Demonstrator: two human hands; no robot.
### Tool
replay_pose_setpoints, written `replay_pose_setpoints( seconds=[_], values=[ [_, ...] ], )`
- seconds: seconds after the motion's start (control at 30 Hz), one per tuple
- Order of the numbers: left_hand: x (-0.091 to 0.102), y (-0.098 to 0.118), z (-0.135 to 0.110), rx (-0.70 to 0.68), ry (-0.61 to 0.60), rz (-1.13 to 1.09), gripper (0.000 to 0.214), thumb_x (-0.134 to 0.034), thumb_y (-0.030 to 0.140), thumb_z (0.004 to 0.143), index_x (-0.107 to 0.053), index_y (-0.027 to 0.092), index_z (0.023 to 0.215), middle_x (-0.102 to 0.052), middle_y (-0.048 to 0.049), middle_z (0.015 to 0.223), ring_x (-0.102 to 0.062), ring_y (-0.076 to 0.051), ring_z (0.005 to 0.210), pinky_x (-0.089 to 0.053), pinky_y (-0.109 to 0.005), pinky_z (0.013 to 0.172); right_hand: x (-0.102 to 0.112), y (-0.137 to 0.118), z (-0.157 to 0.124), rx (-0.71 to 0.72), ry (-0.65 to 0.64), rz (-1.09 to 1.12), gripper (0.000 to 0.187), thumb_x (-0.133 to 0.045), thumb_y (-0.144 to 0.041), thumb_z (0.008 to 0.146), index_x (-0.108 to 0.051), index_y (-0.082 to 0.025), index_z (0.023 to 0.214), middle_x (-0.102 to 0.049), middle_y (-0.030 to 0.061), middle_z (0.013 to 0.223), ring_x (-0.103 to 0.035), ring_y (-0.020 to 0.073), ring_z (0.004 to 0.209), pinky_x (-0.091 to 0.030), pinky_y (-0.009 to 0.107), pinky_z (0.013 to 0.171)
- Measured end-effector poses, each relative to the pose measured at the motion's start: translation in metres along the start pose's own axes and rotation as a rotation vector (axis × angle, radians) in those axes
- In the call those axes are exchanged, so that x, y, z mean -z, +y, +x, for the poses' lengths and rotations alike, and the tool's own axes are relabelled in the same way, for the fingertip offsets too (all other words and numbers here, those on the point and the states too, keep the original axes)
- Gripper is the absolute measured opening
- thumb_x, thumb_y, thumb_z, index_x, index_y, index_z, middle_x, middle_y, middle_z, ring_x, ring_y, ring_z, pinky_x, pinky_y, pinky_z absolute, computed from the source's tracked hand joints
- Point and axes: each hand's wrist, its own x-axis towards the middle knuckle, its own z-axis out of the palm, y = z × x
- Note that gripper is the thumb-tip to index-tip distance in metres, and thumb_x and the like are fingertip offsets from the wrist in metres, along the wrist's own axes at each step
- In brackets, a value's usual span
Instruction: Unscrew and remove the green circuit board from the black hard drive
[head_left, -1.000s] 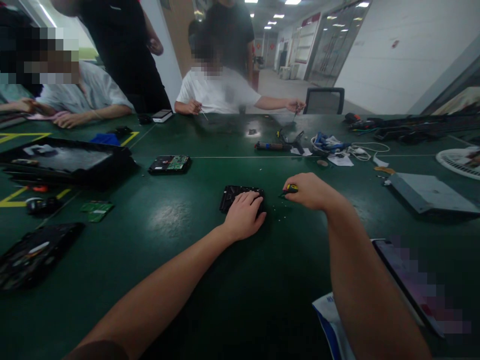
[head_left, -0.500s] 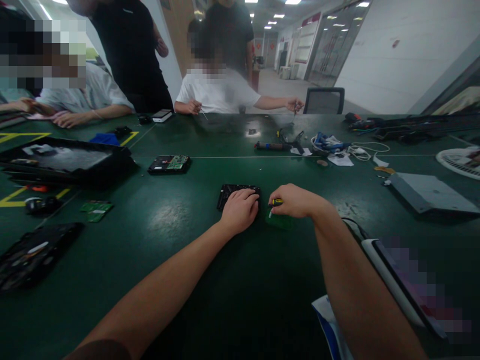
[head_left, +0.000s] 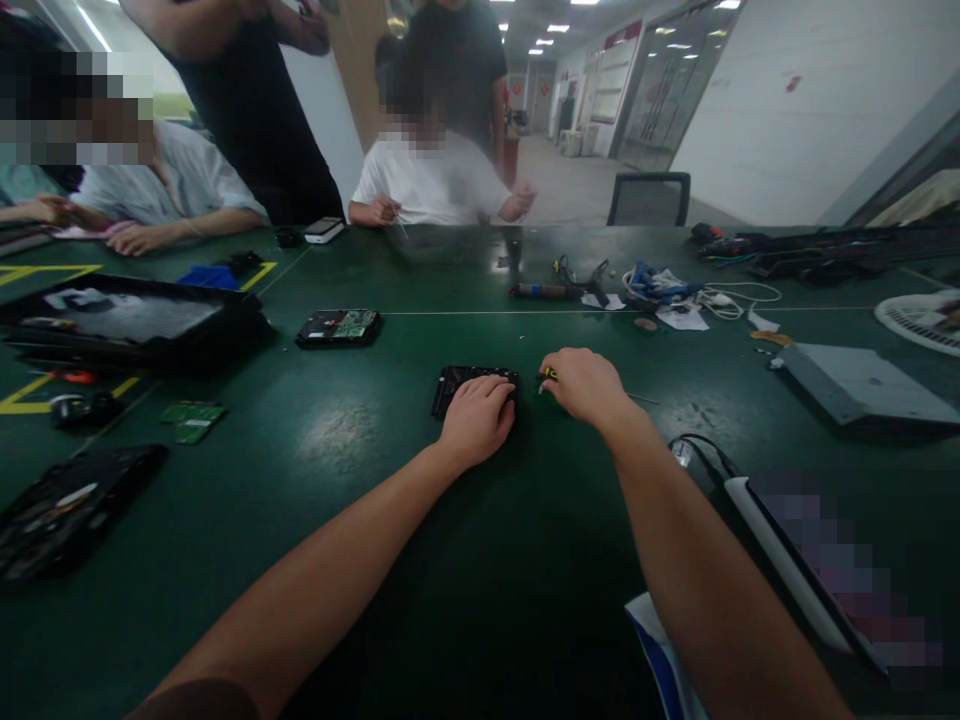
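My left hand (head_left: pixel 478 424) lies unclenched across one black box (head_left: pixel 448 390) at twelve o'clock; my right hand (head_left: pixel 581 384) pinches one yellow-and-black tool (head_left: pixel 551 374) just beside it. A second box (head_left: pixel 317 328) (one green circuit board (head_left: pixel 352 324) showing) sits at eleven. Dark green table (head_left: pixel 517 570); one chair (head_left: pixel 649 200) beyond, at one. The red wall mark (head_left: pixel 793 84) is too small to read.

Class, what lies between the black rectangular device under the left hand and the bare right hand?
The head view shows green tabletop and the end of a yellow-and-black tool held in the right hand.
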Motion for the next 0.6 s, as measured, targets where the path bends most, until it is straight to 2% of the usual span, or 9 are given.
replay_pose_setpoints(
  seconds=[0.13, 0.27, 0.33, 0.43, 0.6],
  values=[
    [0.001, -0.003, 0.0, 0.007, 0.035, -0.016, 0.033, -0.051, 0.027, 0.099, -0.064, 0.019, 0.128, -0.067, -0.0107, 0.131, -0.06, -0.027, 0.125, -0.047, -0.047, 0.112, 0.002, 0.006, 0.001, 0.008, -0.017, 0.037, 0.019, -0.072, -0.031, 0.09, -0.077, -0.023, 0.107, -0.077, 0.0125, 0.109, -0.071, 0.0318, 0.102, -0.051, 0.038, 0.083],
    [0.008, -0.017, -0.004, 0.119, 0.066, 0.052, 0.035, -0.051, 0.034, 0.099, -0.063, 0.019, 0.129, -0.064, -0.0134, 0.135, -0.056, -0.032, 0.13, -0.044, -0.055, 0.114, 0.011, 0.023, -0.002, 0.03, 0.037, 0.135, 0.022, -0.071, -0.034, 0.091, -0.076, -0.022, 0.108, -0.076, 0.0109, 0.114, -0.069, 0.0301, 0.108, -0.05, 0.039, 0.092],
    [0.011, -0.026, -0.008, 0.201, 0.07, 0.099, 0.042, -0.051, 0.041, 0.099, -0.061, 0.017, 0.132, -0.06, -0.0158, 0.142, -0.05, -0.035, 0.136, -0.041, -0.058, 0.116, 0.015, 0.036, -0.004, -0.027, 0.099, 0.177, 0.023, -0.072, -0.034, 0.09, -0.075, -0.021, 0.109, -0.076, 0.0115, 0.115, -0.068, 0.0293, 0.109, -0.05, 0.04, 0.095],
    [0.012, -0.035, -0.014, 0.246, 0.016, 0.119, 0.051, -0.047, 0.047, 0.101, -0.056, 0.014, 0.139, -0.051, -0.0172, 0.152, -0.043, -0.036, 0.144, -0.038, -0.059, 0.119, 0.017, 0.054, -0.007, -0.126, 0.205, 0.201, 0.026, -0.069, -0.033, 0.091, -0.074, -0.019, 0.112, -0.075, 0.0132, 0.116, -0.068, 0.0302, 0.109, -0.05, 0.042, 0.094],
    [0.007, -0.025, -0.018, 0.301, -0.041, 0.134, 0.051, -0.04, 0.043, 0.104, -0.053, 0.013, 0.143, -0.043, -0.0158, 0.16, -0.035, -0.034, 0.152, -0.032, -0.055, 0.125, 0.013, 0.06, -0.005, -0.227, 0.305, 0.229, 0.025, -0.068, -0.032, 0.089, -0.075, -0.018, 0.108, -0.076, 0.0136, 0.11, -0.069, 0.0317, 0.104, -0.051, 0.043, 0.091]
  ],
)
